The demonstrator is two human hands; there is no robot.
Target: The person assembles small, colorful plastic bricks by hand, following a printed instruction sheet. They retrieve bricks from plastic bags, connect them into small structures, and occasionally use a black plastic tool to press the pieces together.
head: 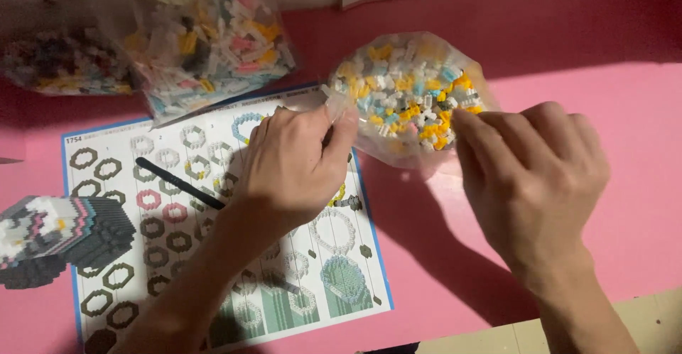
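The left hand [295, 162] pinches the crinkled edge of a clear plastic bag [408, 98] between thumb and fingers, while the right hand [529, 176] has its fingers pressed together at the bag's other edge, fingertips reaching in among the contents. The bag lies on the pink tabletop [604, 98] between the two hands, near its far side. It is thin, glossy film, bulging into a rounded pouch full of tiny hard building bricks in white, yellow-orange, pale blue and grey.

Under the left wrist lies a flat printed instruction sheet [213, 254] with a blue border, showing rows of ring-shaped build steps. A slim black stick-like tool [177, 182] rests across it. At the sheet's left edge stands a partly built brick model [60, 237], blocky and stepped, in grey, black, white and pink. Beyond the sheet sit two more clear bags of mixed bricks [209, 41].
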